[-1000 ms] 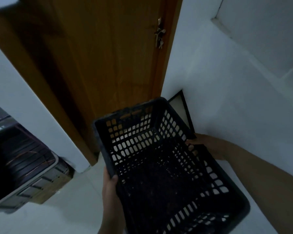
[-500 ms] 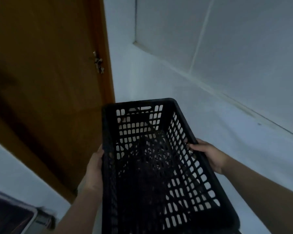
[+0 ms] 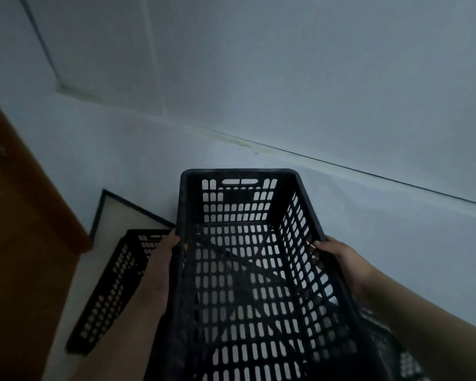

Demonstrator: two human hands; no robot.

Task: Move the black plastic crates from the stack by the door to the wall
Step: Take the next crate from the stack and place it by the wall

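I hold a black perforated plastic crate in the air in front of me, its open top facing up and its far end toward the white wall. My left hand grips its left rim and my right hand grips its right rim. A second black crate rests on the floor at the lower left, partly hidden behind my left forearm. Another dark meshed crate shows under my right forearm at the lower right.
The brown wooden door fills the left edge. A flat white panel with a dark frame leans against the wall behind the floor crate. A ledge line crosses the wall above the held crate.
The view has swung right, away from the door toward the wall, with the crate carried along in both hands. The floor crate and the framed panel have come into sight.
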